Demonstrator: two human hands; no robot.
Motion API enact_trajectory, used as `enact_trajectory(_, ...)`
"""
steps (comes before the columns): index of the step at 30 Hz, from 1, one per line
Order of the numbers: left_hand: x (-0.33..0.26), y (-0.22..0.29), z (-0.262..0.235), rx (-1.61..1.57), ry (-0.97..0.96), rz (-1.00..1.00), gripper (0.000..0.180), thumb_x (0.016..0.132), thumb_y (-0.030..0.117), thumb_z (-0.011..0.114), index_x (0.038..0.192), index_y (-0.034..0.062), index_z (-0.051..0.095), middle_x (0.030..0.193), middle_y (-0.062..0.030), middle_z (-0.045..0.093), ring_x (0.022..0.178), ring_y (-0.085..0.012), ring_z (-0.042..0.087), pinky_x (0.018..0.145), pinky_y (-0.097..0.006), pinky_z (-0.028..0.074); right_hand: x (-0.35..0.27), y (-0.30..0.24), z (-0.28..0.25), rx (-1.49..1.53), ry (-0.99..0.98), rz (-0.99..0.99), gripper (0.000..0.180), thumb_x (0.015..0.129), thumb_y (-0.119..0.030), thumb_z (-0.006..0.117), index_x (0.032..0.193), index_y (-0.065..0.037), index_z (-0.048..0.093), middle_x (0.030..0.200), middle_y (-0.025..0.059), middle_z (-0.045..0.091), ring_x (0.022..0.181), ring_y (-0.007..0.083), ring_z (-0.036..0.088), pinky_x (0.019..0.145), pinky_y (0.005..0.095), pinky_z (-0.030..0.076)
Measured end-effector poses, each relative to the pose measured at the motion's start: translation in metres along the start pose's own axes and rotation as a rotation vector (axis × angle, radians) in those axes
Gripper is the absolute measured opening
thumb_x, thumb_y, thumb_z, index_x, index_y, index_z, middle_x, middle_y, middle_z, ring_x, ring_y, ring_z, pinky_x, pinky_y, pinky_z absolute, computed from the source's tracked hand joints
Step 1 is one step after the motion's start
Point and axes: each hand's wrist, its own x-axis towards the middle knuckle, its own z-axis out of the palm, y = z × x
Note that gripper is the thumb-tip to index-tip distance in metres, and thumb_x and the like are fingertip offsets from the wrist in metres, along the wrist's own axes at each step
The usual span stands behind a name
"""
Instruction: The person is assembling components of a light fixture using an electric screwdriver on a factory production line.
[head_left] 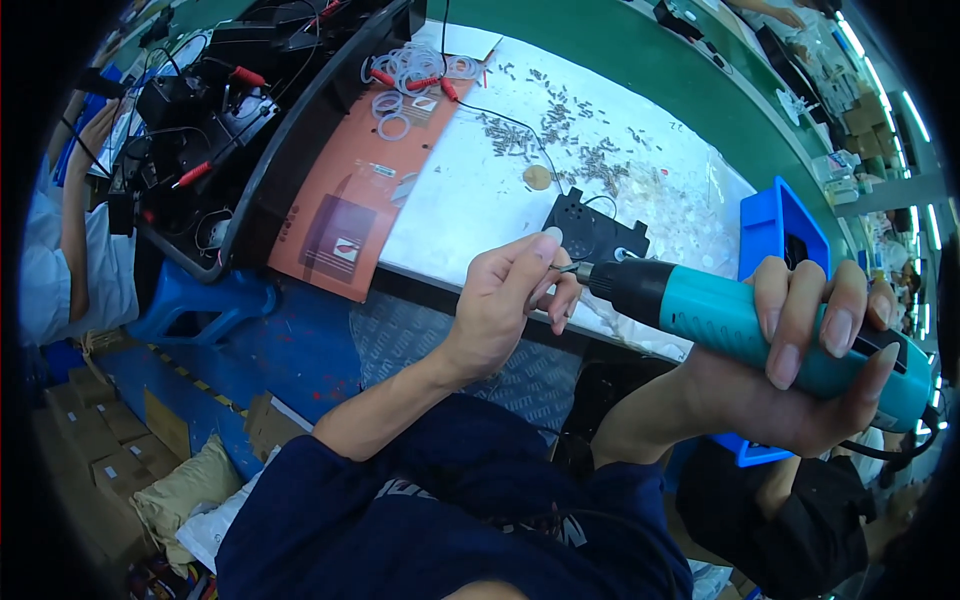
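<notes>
My right hand (pixel 800 350) is wrapped round a teal electric screwdriver (pixel 715 305) with a black nose, held level and pointing left. The thumb and forefinger of my left hand (pixel 510 290) are pinched together at the tip of its thin bit (pixel 568 268). Whatever lies between those fingertips is too small to make out. Just behind the bit, on the white table (pixel 440 220), sits a black plastic part (pixel 590 225) with a round speaker-like face and a thin wire. My left hand and the screwdriver's nose cover some of its near edge.
Many small metal screws (pixel 600 160) lie scattered across the tabletop. Clear rings (pixel 392 125) rest on an orange cardboard sheet (pixel 335 190). A black bin (pixel 270 150) of wired parts stands left, a blue bin (pixel 780 225) right. Other people sit on both sides.
</notes>
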Motion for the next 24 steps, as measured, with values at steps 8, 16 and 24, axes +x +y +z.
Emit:
enact_trajectory(8,0.010,0.010,-0.017,0.286,0.017,0.030,0.043,0.101,0.038,0.044,0.086,0.0000,0.057,0.070,-0.0058,0.059,0.064,-0.0129,0.058,0.057,-0.024,0.044,0.011,0.000,-0.007,-0.010,-0.007,0.063,0.029,0.091,-0.026,0.052,0.107,-0.002,0.049,0.090,0.0063,0.053,0.057,0.0105,0.047,0.064,0.0284,0.036)
enact_trajectory(16,0.036,0.026,-0.066,1.328,-0.226,0.520,0.063,0.067,0.016,0.080,0.127,0.0193,0.059,0.139,-0.0125,0.046,0.127,-0.0328,0.044,0.096,-0.038,0.043,0.036,0.036,0.004,-0.393,-0.062,0.252,0.032,0.091,-0.023,0.049,0.107,0.005,0.052,0.090,0.0158,0.058,0.057,0.0156,0.050,0.059,0.0282,0.040)
enact_trajectory(24,0.039,0.013,-0.077,1.400,-0.265,0.500,0.047,0.072,0.023,0.078,0.116,0.0150,0.065,0.130,-0.0129,0.056,0.124,-0.0289,0.048,0.103,-0.040,0.037,0.038,0.073,0.031,-0.437,0.034,0.338,0.027,0.086,-0.015,0.057,0.104,0.005,0.053,0.083,0.0192,0.060,0.054,0.0198,0.052,0.054,0.0259,0.042)
